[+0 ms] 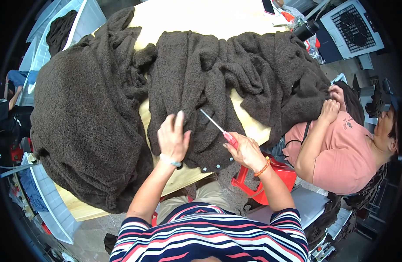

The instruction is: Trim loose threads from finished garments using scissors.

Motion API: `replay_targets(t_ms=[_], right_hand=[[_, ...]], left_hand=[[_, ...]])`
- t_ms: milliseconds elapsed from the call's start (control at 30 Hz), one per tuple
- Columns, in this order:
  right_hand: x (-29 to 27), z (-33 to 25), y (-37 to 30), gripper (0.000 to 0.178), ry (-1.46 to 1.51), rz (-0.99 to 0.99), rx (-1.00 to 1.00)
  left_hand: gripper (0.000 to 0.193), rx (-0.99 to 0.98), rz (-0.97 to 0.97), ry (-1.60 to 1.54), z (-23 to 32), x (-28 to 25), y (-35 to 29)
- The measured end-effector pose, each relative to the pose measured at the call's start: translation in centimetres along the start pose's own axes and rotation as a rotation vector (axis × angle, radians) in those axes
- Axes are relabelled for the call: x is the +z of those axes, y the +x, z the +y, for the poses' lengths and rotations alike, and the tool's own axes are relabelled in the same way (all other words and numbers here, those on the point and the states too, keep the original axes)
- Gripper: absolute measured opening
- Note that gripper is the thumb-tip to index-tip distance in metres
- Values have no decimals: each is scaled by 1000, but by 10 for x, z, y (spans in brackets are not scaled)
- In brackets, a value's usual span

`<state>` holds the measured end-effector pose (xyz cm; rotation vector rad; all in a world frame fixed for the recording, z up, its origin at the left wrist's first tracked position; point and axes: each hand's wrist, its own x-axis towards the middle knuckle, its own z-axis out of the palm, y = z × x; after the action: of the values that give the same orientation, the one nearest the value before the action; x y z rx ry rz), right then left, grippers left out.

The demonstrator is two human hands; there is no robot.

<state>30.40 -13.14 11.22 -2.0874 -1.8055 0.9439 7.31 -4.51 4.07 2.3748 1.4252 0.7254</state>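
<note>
In my right hand (245, 150) is a thin tool with a red handle and a long metal shaft (213, 121), which looks like a screwdriver. Its tip points up and left, over dark brown fuzzy knit fabric (179, 65). My left hand (172, 136) is open over the same fabric, left of the tool, fingers stretched away from me; I cannot tell whether they touch it. Several small shiny round studs (218, 166) line the fabric's near edge below my hands. A large heap of the same brown fabric (87, 113) fills the table's left side.
A co-worker in a pink shirt (340, 153) at the right grips more brown fabric (292, 78). The pale wooden table (179, 15) shows between the pieces. A red plastic stool (277, 179) stands near my right forearm. White bins (52, 205) line the left; a dark bottle (306, 29) lies at far right.
</note>
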Motion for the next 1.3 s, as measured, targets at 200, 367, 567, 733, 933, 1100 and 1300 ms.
replay_targets(t_ms=[200,367,567,733,933,1100,1300], right_hand=[[-8,11,-7,35,-8,69,44],[-21,25,-13,32,32,77,92],[-21,19,4,34,78,34,49],[-19,8,11,32,66,22,-20],[-9,-37,23,30,35,-26,-164],[13,-63,38,27,-83,-70,-211],[45,-71,70,20,-233,3,-248]], left_hand=[[58,104,-146,315,-20,61,82],[20,-636,36,-1064,-76,42,132],[38,-546,418,-581,-130,30,84],[56,-52,155,-1,-64,15,15],[69,-74,-157,185,-52,29,-7],[63,-68,-173,138,-73,45,0],[55,-83,-290,146,-70,45,-1]])
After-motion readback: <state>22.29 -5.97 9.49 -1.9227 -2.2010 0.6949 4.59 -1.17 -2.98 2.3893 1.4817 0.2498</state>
